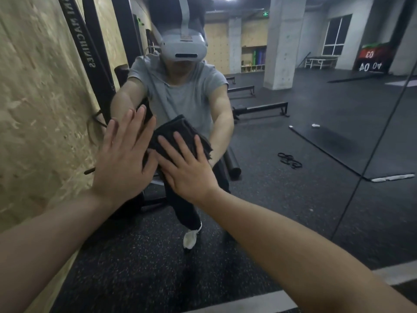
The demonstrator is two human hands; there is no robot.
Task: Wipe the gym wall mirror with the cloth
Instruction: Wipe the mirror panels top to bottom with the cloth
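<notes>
On the mirror surface, the folded dark cloth lies under the right hand, whose straight, spread fingers press it flat against the glass. The left hand rests open-palmed just beside the cloth's left edge.

Cloth lower part hidden under right hand.
</notes>
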